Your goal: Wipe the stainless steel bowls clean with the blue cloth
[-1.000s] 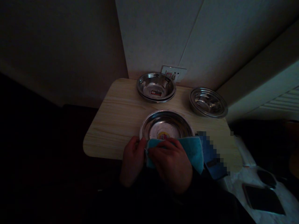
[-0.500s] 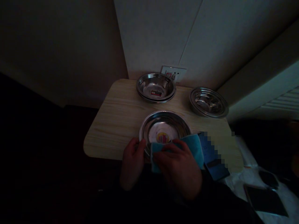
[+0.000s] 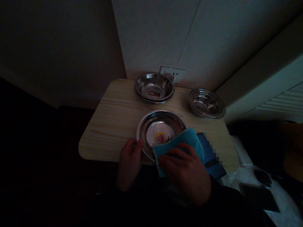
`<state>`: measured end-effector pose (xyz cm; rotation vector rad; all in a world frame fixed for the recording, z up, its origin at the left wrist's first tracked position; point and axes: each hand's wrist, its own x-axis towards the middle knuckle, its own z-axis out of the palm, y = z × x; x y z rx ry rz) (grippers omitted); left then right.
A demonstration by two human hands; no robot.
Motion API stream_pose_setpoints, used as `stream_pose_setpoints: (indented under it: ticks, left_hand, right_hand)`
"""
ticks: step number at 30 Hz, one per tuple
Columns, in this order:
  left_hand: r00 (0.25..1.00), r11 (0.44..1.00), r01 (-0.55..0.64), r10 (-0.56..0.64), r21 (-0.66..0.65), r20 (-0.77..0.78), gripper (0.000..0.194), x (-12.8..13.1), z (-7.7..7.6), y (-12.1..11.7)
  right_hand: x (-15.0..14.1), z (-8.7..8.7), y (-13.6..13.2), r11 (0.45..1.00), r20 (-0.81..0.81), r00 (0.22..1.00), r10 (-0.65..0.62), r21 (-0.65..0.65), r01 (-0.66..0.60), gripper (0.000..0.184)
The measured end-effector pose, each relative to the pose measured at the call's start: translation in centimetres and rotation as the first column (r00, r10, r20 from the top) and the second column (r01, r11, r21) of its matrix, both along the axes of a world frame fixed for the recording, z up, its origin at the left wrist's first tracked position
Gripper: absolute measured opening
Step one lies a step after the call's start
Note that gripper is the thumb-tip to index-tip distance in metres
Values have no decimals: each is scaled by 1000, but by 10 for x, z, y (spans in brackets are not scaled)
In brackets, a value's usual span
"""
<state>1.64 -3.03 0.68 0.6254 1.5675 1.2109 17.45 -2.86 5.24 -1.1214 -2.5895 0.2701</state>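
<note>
A shiny metal basin with a yellow and red sticker on its bottom sits at the front edge of the wooden table. My left hand grips its rim at the near left, thumb on top. In my right hand is a turquoise cloth, pressed against the basin's near right rim. The cloth covers that part of the rim and hides some of the basin's inside.
Behind stand stacked metal basins, with another nested stack at the back right. A blue phone-like object, partly pixelated, lies right of the cloth. A wall socket is at the back; a dark flat tablet-like thing rests lower right.
My right hand and the cloth have slid right along the basin's near rim, uncovering more of its inside and the sticker. The left hand keeps hold of the rim. The view has shifted slightly.
</note>
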Motion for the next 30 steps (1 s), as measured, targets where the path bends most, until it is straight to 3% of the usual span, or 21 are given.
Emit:
stream_pose_setpoints:
  ticks: [3,9,16,23,27,30]
  left_hand:
    - [999,1000,23,-22,5,-50,25,3,4,1]
    - [987,999,49,-51,-15,-154,26,-3,7,-1]
    - [1000,1000,-3,3,-14,9,27,-1,-2,-1]
    - [999,1000,12,-12,-6,-44,26,-3,3,3]
    - [999,1000,-13,13,-3,35,27,-5,1,5]
    - [1000,1000,8,-8,11,8,28,-6,-1,6]
  right_hand:
    - [3,5,1,1000,44,999,-14,-26,15,8]
    - [-34,4,16,990,115,993,-2,-137,17,8]
    - [4,7,1,998,78,997,24,-57,-20,5]
    - [-37,0,8,1000,71,997,-23,-19,24,9]
    - [-6,2,5,998,24,998,57,27,-58,9]
    - [26,4,1,993,-5,996,93,76,-92,14]
